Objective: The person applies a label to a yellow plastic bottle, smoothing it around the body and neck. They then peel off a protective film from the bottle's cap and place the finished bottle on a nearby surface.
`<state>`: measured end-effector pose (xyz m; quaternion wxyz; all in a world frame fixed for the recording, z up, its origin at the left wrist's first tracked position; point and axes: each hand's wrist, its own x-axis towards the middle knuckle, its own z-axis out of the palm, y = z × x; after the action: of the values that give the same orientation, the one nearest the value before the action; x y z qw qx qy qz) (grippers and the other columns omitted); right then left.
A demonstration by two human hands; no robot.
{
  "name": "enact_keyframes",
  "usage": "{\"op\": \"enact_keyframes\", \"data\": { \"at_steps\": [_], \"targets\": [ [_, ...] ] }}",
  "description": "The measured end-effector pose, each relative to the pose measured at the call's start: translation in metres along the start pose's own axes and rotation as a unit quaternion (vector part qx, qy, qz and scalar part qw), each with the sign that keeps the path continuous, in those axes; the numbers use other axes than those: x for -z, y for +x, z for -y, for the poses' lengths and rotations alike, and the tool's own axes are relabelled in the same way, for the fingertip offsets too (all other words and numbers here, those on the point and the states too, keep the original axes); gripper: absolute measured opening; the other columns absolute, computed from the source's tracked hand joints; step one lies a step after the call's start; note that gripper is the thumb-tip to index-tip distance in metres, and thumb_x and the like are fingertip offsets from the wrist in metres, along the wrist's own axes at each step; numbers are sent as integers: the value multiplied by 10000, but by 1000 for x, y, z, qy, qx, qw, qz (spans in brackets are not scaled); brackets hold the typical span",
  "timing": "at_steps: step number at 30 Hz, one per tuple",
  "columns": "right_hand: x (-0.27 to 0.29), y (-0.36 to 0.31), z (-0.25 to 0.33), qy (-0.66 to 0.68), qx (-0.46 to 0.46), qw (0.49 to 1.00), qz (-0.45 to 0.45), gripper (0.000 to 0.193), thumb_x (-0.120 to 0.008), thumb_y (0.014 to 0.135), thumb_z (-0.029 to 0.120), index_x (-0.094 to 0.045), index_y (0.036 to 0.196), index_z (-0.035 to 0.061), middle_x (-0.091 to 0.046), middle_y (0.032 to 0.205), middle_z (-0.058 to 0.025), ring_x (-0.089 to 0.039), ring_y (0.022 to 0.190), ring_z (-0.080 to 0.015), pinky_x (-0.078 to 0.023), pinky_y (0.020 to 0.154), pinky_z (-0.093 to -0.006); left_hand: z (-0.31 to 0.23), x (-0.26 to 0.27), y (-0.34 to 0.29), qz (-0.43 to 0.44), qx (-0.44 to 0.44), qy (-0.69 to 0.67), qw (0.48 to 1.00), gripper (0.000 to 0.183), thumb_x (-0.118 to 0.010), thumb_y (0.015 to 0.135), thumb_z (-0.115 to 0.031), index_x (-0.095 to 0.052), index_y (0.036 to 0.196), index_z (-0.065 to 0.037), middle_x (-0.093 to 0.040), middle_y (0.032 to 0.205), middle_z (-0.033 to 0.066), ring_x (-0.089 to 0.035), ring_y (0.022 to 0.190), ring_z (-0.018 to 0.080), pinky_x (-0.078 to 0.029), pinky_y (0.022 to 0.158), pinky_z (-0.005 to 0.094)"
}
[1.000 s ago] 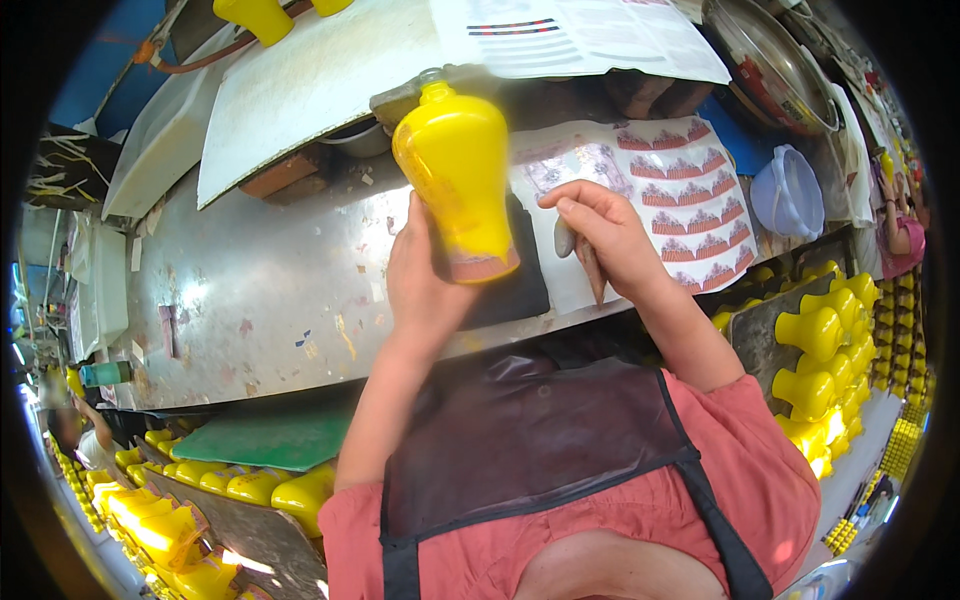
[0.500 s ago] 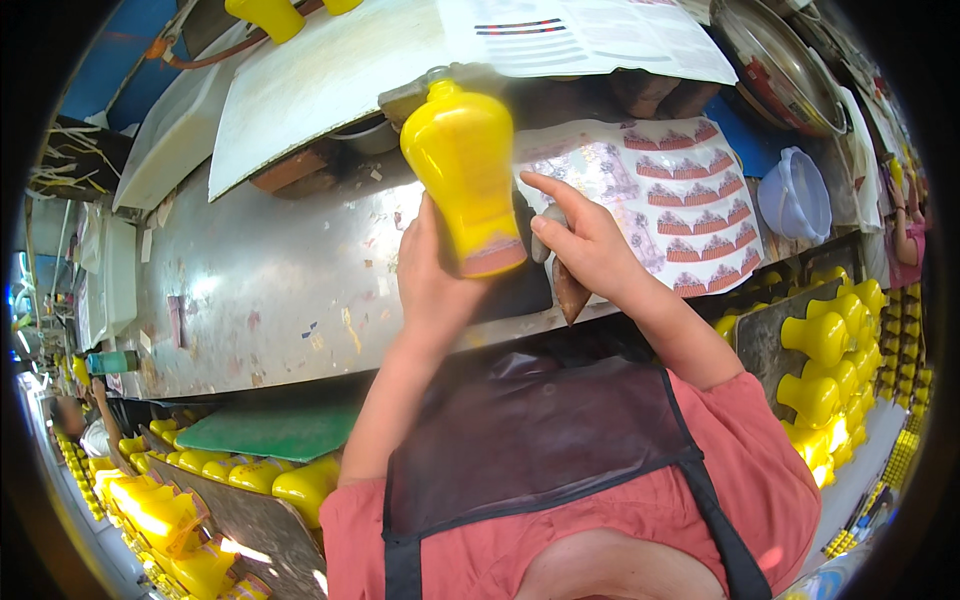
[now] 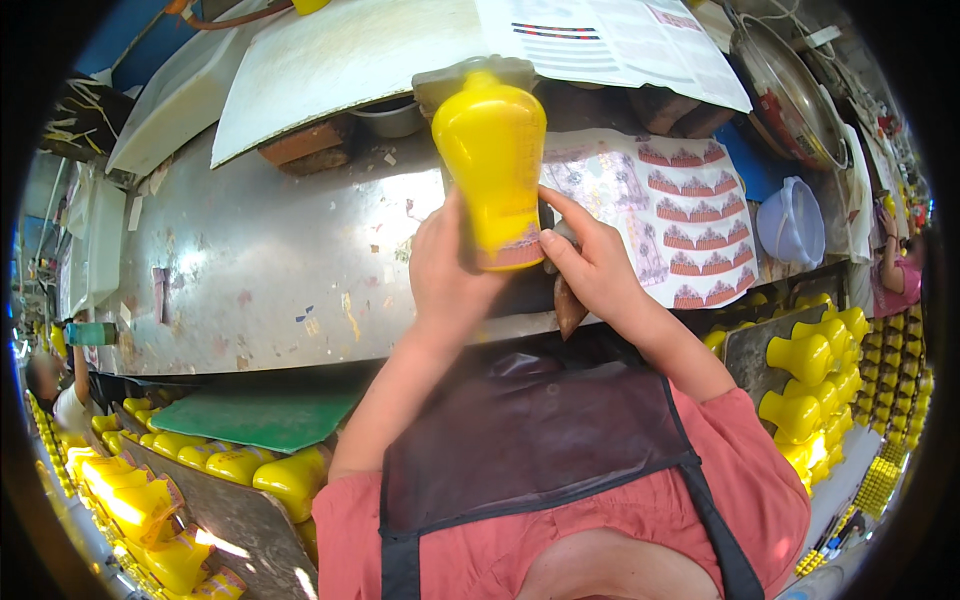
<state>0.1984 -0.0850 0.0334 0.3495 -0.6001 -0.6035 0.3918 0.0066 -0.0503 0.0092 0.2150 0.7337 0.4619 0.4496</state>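
The left hand (image 3: pixel 450 270) wraps the low left side of the yellow vase (image 3: pixel 490 150). The vase hides most of those fingers, so I cannot tell how they all bend. The right hand (image 3: pixel 600 262) is on the other side. Its first finger and thumb are a bit apart, both tips at the low right edge of the vase, touching or almost. The other fingers curl around a tool (image 3: pixel 569 308) with a brown pointed end that hangs down below them.

So the vase sits between the two hands. It is long, with its foot down by the fingers and its thin neck pointing away from them, leaning a little left. A pink band (image 3: pixel 512 250) goes around the foot. The right thumb is the closest to it.

Just past the right fingers is a paper (image 3: pixel 650 205) with rows of pink pictures. The shiny table (image 3: pixel 260 260) spreads out left of the left fingers. Farther off to the right of the right fingers is a pale bucket (image 3: pixel 790 225).
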Motion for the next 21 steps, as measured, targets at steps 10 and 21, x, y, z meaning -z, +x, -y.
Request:
{"op": "enact_keyframes", "data": {
  "at_steps": [10,21],
  "targets": [
    [3,7,5,95,-69,991,59,473,-437,1039,113,-500,1491,-12,-706,962,-57,-626,712,-73,-523,674,-225,-1,-4,-3,-61,-20,22,998,1000,-956,630,-381,-488,1438,-24,-638,1251,130,-598,1127,361,-401,1043,535],
    [2,11,5,136,-110,981,88,538,-377,973,86,-506,1495,73,-673,689,-73,-646,503,-141,-545,521,-277,4,-10,-6,-76,-50,23,996,1043,-954,641,-375,-438,1480,-31,-583,1352,138,-558,1195,369,-355,1094,548]
  ]
}}
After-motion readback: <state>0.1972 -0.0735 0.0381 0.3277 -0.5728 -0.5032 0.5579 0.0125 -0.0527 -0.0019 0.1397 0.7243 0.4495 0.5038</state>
